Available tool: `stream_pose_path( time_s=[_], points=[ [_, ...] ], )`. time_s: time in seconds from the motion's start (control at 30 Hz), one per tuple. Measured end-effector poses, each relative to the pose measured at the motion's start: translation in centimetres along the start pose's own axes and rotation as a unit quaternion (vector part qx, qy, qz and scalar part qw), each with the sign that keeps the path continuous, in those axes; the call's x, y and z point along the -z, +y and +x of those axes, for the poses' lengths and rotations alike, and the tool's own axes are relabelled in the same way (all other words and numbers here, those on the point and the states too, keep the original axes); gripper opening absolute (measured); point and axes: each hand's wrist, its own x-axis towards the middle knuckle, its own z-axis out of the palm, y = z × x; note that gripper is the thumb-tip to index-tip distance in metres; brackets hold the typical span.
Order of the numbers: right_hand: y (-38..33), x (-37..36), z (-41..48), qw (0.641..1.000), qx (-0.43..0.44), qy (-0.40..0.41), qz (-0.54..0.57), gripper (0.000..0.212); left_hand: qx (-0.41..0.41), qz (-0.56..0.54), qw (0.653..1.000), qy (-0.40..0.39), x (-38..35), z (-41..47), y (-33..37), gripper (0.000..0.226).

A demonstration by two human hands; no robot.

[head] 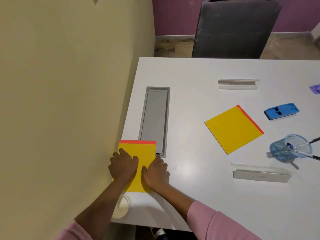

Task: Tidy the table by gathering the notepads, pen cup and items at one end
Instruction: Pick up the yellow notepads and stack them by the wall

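A yellow notepad with an orange top strip (140, 151) lies at the left end of the white table (190, 80), against the wall. My left hand (123, 164) rests flat on its left side. My right hand (155, 172) presses on its right edge, fingers relaxed. A second yellow notepad (233, 129) lies tilted mid-table. The blue mesh pen cup (290, 149) with several pens stands at the right. A blue eraser-like block (281, 111) lies beyond the cup.
A grey cable hatch (155, 118) is set into the table just behind the near notepad. Two clear acrylic name holders (238, 84) (259, 173) lie on the table. A purple item (316, 88) shows at the right edge. A dark chair (233, 28) stands at the far side.
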Motion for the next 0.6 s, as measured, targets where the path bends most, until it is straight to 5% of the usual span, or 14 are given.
stream_pose_path(
  time_s=[0.27,0.6],
  points=[
    [3.2,6.8,3.6,0.988,-0.009,0.083,0.133,0.074,-0.124,-0.02,0.992,0.026,1.2,0.0,10.3,0.067],
    [10.8,16.0,7.9,0.942,-0.09,0.224,0.233,0.078,-0.284,-0.089,0.953,-0.058,-0.7,-0.2,24.2,0.077]
  ],
)
